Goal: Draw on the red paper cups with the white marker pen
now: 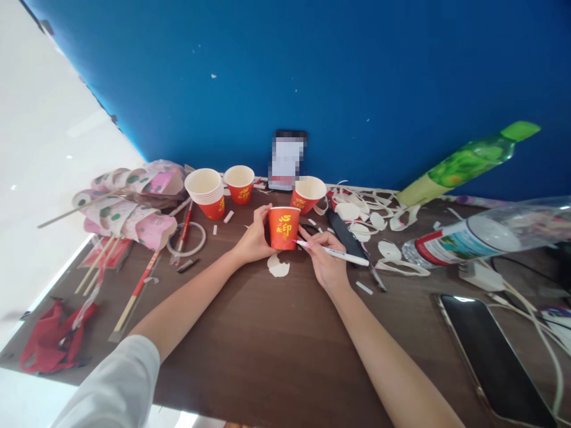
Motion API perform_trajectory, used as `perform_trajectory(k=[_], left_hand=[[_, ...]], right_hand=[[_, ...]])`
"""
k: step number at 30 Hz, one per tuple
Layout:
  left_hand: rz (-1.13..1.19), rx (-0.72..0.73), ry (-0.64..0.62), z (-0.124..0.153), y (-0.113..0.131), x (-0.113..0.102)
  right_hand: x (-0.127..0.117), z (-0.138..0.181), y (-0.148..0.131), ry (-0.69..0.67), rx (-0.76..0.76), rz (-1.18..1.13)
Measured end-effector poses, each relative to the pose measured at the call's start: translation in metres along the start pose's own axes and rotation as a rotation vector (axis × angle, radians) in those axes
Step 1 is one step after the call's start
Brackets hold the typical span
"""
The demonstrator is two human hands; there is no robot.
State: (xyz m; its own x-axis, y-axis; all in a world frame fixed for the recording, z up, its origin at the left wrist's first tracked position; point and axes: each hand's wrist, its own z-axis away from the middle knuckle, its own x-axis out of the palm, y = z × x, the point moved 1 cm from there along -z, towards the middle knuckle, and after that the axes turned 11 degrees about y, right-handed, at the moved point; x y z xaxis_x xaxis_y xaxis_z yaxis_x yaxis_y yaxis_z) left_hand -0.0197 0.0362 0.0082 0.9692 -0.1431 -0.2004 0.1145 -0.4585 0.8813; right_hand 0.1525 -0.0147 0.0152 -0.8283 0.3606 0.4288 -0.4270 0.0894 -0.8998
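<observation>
Head view, as I monitor it remotely. The left hand (pixel 256 239), partly closed, grips a red paper cup (pixel 284 229) at the middle of the counter (pixel 263 339); the right hand (pixel 329 261), fingers bent, pinches a white marker (pixel 350 256), its tip at the cup's lower right. A cup stack (pixel 213 207) stands farther left.
</observation>
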Motion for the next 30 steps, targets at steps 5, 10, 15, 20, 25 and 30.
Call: perform_trajectory(k=[5, 10, 15, 20, 25, 30], left_hand=[[-0.017, -0.004, -0.002, 0.0, -0.0004, 0.0004], [-0.053, 0.02, -0.014, -0.0001, 0.0003, -0.0007], [-0.127, 0.021, -0.078, 0.001, 0.0011, -0.0037], [-0.211, 0.103, 0.014, -0.0003, 0.0011, -0.0054], [-0.162, 0.121, 0.0, -0.0015, 0.0021, -0.0043], [-0.16, 0.114, 0.009, -0.0012, 0.0057, -0.005]], right_hand=[[0.0018, 0.0005, -0.0019, -0.016, 0.005, -0.02], [0.0015, 0.0001, -0.0033, -0.056, 0.034, -0.066], [0.0002, 0.0008, -0.0052, -0.081, 0.093, -0.137], [-0.0028, -0.0026, -0.0024, 0.003, 0.159, -0.173], [-0.0033, -0.0032, -0.0016, 0.077, 0.063, -0.049], [0.0029, 0.0025, -0.007, 0.039, 0.047, -0.017]])
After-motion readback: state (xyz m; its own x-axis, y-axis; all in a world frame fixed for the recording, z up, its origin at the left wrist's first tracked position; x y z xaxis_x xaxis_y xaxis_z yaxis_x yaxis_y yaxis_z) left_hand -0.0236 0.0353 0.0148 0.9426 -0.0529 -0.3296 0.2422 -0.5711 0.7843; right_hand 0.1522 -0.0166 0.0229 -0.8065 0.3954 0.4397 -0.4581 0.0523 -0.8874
